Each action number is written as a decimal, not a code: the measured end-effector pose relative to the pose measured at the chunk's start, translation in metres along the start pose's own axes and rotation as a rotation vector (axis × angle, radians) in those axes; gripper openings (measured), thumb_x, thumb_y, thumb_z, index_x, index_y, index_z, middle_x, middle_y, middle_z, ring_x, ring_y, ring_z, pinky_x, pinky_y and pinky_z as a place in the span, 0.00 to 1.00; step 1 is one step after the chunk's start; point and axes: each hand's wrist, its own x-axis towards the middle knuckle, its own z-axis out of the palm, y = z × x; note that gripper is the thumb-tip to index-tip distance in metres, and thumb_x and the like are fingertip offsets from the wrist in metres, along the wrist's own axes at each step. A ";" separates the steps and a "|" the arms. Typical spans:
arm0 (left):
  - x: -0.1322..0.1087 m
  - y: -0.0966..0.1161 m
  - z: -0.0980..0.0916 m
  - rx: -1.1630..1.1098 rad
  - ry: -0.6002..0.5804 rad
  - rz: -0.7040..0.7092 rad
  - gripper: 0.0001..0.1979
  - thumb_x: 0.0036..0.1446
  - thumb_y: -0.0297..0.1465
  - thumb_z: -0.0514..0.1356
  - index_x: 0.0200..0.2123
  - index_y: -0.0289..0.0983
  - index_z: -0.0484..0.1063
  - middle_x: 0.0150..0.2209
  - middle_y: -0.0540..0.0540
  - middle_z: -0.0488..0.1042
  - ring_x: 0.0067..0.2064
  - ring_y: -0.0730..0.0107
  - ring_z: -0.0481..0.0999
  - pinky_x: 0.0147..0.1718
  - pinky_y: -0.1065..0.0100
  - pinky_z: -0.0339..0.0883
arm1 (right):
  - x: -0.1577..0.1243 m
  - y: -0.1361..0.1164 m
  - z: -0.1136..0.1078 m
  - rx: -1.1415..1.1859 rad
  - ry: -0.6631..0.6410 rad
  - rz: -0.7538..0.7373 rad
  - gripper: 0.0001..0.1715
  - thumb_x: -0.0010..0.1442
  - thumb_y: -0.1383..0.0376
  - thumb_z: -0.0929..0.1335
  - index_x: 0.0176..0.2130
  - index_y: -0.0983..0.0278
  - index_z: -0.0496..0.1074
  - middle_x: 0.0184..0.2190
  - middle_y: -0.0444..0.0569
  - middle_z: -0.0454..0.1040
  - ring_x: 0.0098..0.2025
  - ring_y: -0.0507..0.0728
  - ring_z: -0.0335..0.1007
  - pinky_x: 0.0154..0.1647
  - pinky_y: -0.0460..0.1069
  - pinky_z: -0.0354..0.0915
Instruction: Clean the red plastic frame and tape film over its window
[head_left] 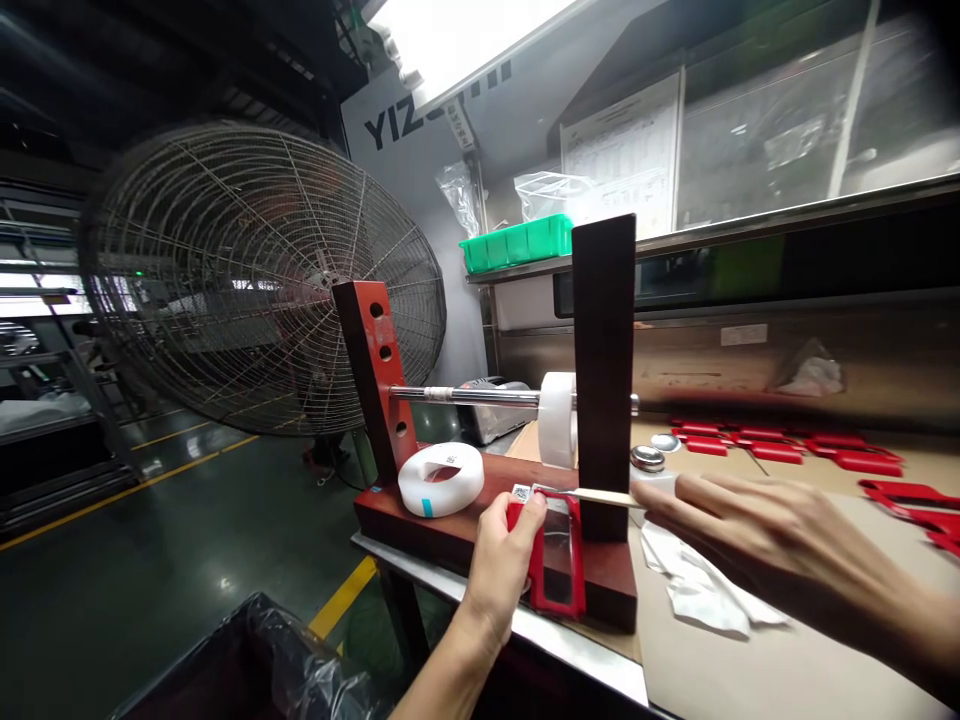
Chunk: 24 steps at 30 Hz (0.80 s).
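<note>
My left hand (504, 565) grips a red rectangular frame part (559, 560) with a clear window, held upright against the red wooden roll stand (480, 520). A small white label sits at the part's top edge under my thumb. My right hand (757, 525) reaches in from the right, fingers pinched on a thin pale stick (600, 496) whose tip touches the top of the red part. A white tape roll (558, 418) hangs on the stand's steel rod (465, 396). Another white roll (441, 478) lies flat on the stand's base.
Several red frame parts (780, 445) lie on the bench at the right. White backing scraps (697, 585) lie by the stand. A small metal-capped bottle (648, 462) stands behind. A large cage fan (247, 280) is at left, a black-lined bin (262, 660) below, a green tray (517, 242) on the shelf.
</note>
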 end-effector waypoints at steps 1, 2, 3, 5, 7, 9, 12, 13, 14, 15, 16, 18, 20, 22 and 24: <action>0.000 0.000 0.000 0.000 -0.003 -0.004 0.19 0.55 0.45 0.58 0.24 0.39 0.56 0.20 0.58 0.54 0.22 0.80 0.52 0.19 0.75 0.48 | 0.000 0.000 0.000 0.005 0.002 0.003 0.21 0.64 0.77 0.51 0.49 0.62 0.61 0.29 0.43 0.71 0.24 0.50 0.70 0.21 0.46 0.59; 0.000 -0.001 0.000 0.000 -0.005 -0.010 0.19 0.55 0.45 0.58 0.24 0.39 0.56 0.20 0.58 0.54 0.22 0.80 0.51 0.19 0.75 0.47 | 0.001 0.000 0.000 0.007 0.003 0.008 0.21 0.65 0.77 0.51 0.49 0.62 0.61 0.28 0.43 0.71 0.23 0.50 0.69 0.20 0.46 0.59; 0.000 -0.001 0.000 -0.001 -0.005 -0.016 0.20 0.55 0.45 0.58 0.24 0.39 0.56 0.20 0.58 0.54 0.21 0.80 0.51 0.18 0.75 0.46 | 0.001 0.000 0.000 0.008 0.001 0.006 0.20 0.65 0.77 0.50 0.49 0.62 0.60 0.28 0.43 0.71 0.23 0.50 0.69 0.20 0.46 0.59; 0.001 0.000 0.000 -0.003 -0.005 -0.027 0.20 0.55 0.45 0.58 0.24 0.39 0.56 0.20 0.58 0.54 0.21 0.81 0.51 0.18 0.75 0.44 | 0.001 0.000 0.000 0.007 0.005 -0.003 0.20 0.65 0.77 0.50 0.48 0.63 0.60 0.28 0.43 0.71 0.23 0.51 0.69 0.20 0.46 0.59; 0.000 0.001 0.000 -0.006 -0.004 -0.034 0.20 0.55 0.45 0.58 0.24 0.39 0.56 0.19 0.58 0.53 0.20 0.81 0.51 0.17 0.75 0.44 | 0.001 0.001 0.001 0.010 0.011 -0.013 0.20 0.64 0.77 0.50 0.48 0.63 0.61 0.29 0.44 0.71 0.24 0.51 0.70 0.21 0.46 0.61; 0.000 0.003 0.001 -0.008 -0.002 -0.041 0.19 0.55 0.44 0.58 0.24 0.39 0.56 0.19 0.59 0.53 0.20 0.81 0.50 0.17 0.75 0.43 | 0.000 0.000 0.003 0.016 0.007 -0.015 0.20 0.64 0.77 0.51 0.48 0.63 0.61 0.29 0.44 0.71 0.24 0.51 0.70 0.21 0.46 0.60; 0.000 0.004 0.002 -0.014 0.001 -0.051 0.18 0.56 0.44 0.59 0.24 0.39 0.57 0.19 0.59 0.53 0.20 0.81 0.51 0.17 0.75 0.43 | 0.000 -0.003 0.009 0.012 -0.001 -0.004 0.20 0.63 0.77 0.54 0.49 0.63 0.62 0.29 0.45 0.70 0.25 0.52 0.69 0.22 0.48 0.60; 0.000 0.003 0.003 -0.018 0.003 -0.052 0.18 0.55 0.43 0.59 0.24 0.39 0.57 0.19 0.58 0.53 0.20 0.81 0.51 0.17 0.75 0.44 | 0.000 -0.004 0.012 0.009 -0.001 -0.002 0.19 0.63 0.77 0.55 0.49 0.64 0.62 0.28 0.45 0.69 0.25 0.53 0.69 0.23 0.48 0.59; 0.000 0.003 0.003 -0.024 0.002 -0.053 0.18 0.55 0.43 0.59 0.24 0.39 0.57 0.19 0.58 0.53 0.20 0.81 0.51 0.17 0.76 0.44 | 0.001 -0.006 0.014 0.006 -0.001 0.000 0.18 0.62 0.77 0.56 0.49 0.64 0.62 0.28 0.44 0.69 0.25 0.53 0.68 0.24 0.49 0.59; -0.001 0.003 0.004 -0.031 0.001 -0.054 0.18 0.56 0.43 0.58 0.25 0.39 0.57 0.20 0.58 0.54 0.21 0.81 0.52 0.18 0.76 0.46 | 0.002 -0.007 0.016 0.005 -0.002 0.003 0.18 0.62 0.77 0.58 0.49 0.64 0.62 0.27 0.44 0.68 0.25 0.54 0.68 0.24 0.49 0.59; -0.001 0.002 0.003 -0.039 -0.003 -0.059 0.17 0.56 0.43 0.58 0.25 0.39 0.57 0.20 0.58 0.55 0.21 0.81 0.53 0.18 0.76 0.47 | 0.002 -0.008 0.017 0.006 -0.003 0.006 0.18 0.61 0.77 0.59 0.49 0.65 0.63 0.26 0.43 0.67 0.24 0.54 0.67 0.24 0.49 0.59; -0.001 0.001 0.002 -0.054 -0.010 -0.079 0.17 0.56 0.44 0.58 0.26 0.39 0.58 0.21 0.57 0.56 0.21 0.80 0.55 0.20 0.76 0.50 | -0.001 -0.008 0.017 0.015 0.001 0.013 0.18 0.61 0.78 0.58 0.49 0.65 0.62 0.26 0.44 0.67 0.24 0.54 0.67 0.23 0.49 0.59; -0.001 -0.001 -0.001 -0.063 -0.006 -0.099 0.18 0.55 0.44 0.58 0.26 0.39 0.57 0.21 0.57 0.56 0.21 0.80 0.56 0.20 0.75 0.50 | -0.012 -0.008 0.016 0.022 0.011 0.024 0.18 0.62 0.77 0.55 0.49 0.65 0.62 0.25 0.44 0.68 0.22 0.53 0.67 0.21 0.49 0.59; -0.002 -0.003 -0.006 -0.061 0.010 -0.105 0.18 0.55 0.44 0.59 0.25 0.39 0.56 0.20 0.58 0.56 0.21 0.80 0.55 0.19 0.75 0.49 | -0.033 -0.007 0.017 0.018 0.019 0.049 0.17 0.65 0.74 0.55 0.49 0.64 0.63 0.26 0.45 0.70 0.22 0.54 0.68 0.18 0.49 0.58; -0.003 -0.005 -0.009 -0.049 0.022 -0.101 0.19 0.54 0.44 0.59 0.24 0.39 0.56 0.19 0.58 0.55 0.20 0.80 0.55 0.19 0.75 0.48 | -0.065 -0.007 0.023 0.033 0.026 0.150 0.14 0.66 0.68 0.57 0.48 0.61 0.66 0.30 0.48 0.73 0.27 0.55 0.72 0.19 0.48 0.61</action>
